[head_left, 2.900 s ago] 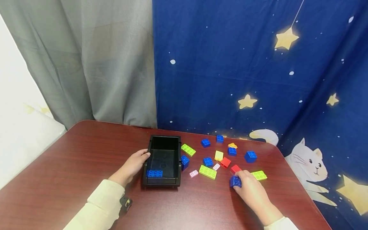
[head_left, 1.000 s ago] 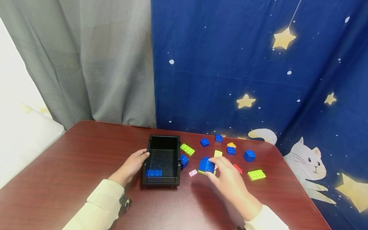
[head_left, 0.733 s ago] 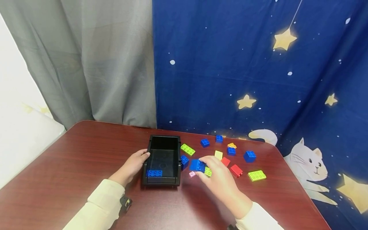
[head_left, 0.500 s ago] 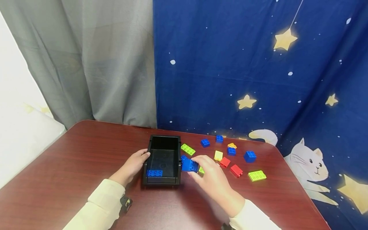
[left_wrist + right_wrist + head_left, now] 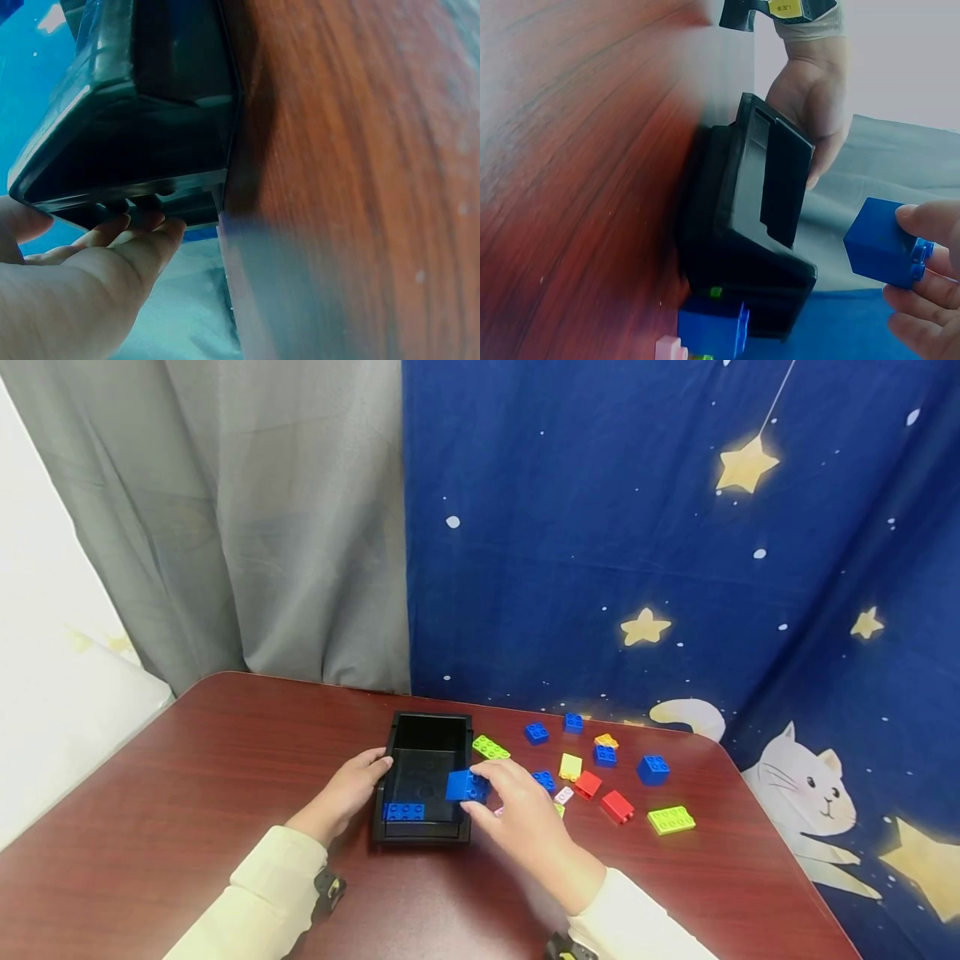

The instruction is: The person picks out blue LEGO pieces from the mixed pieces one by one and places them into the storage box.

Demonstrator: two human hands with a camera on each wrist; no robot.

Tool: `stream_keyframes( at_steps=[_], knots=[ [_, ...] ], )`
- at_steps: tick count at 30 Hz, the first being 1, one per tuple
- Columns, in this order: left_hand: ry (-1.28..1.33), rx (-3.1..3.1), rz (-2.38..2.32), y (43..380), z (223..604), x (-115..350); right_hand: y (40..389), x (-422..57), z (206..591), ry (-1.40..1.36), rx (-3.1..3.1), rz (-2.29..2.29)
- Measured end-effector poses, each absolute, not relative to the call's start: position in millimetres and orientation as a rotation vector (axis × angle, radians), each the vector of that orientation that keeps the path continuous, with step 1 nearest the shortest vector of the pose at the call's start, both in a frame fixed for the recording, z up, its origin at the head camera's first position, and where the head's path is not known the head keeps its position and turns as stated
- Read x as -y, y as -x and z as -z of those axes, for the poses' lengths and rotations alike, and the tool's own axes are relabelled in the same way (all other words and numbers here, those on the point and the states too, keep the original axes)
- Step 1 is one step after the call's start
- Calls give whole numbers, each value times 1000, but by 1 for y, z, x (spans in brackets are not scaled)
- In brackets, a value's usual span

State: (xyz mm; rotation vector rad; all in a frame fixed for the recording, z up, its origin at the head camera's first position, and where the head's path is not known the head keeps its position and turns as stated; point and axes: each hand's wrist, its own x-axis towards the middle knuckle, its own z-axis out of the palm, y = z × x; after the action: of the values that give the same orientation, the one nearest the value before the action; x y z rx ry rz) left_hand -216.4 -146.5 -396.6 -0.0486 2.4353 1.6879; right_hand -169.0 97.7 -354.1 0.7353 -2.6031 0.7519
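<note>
My right hand (image 5: 529,817) pinches a blue building brick (image 5: 467,786) between thumb and fingers, over the right side of a black bin (image 5: 422,839). In the right wrist view that blue brick (image 5: 883,243) hangs beside the bin, tilted, its studs toward the fingers. My left hand (image 5: 351,790) grips the bin's left wall; in the left wrist view the thumb is at the rim and the fingers (image 5: 142,251) press the outer side. Inside the bin, near its front, lies a flat blue brick (image 5: 404,812) with two rows of studs.
Right of the bin, loose bricks lie scattered on the brown table (image 5: 225,760): lime ones (image 5: 671,820), red ones (image 5: 617,807), several blue ones (image 5: 654,770), a yellow one (image 5: 571,767), an orange one (image 5: 607,741) and pink ones (image 5: 564,795). Another blue brick (image 5: 712,328) sits close against the bin's right side.
My right hand has picked up the blue brick from the table's right side and carried it left to the bin. The left hand and the bin have stayed in place.
</note>
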Motion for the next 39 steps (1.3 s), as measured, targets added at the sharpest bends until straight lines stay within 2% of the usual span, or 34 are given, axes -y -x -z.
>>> stream_keyframes(
  at_steps=[24, 39],
  knots=[
    [56, -2432, -1694, 219, 399, 149, 187, -65, 363, -750, 2658, -835],
    [104, -2436, -1682, 217, 398, 147, 201, -44, 369, -769, 2784, -698]
  ],
)
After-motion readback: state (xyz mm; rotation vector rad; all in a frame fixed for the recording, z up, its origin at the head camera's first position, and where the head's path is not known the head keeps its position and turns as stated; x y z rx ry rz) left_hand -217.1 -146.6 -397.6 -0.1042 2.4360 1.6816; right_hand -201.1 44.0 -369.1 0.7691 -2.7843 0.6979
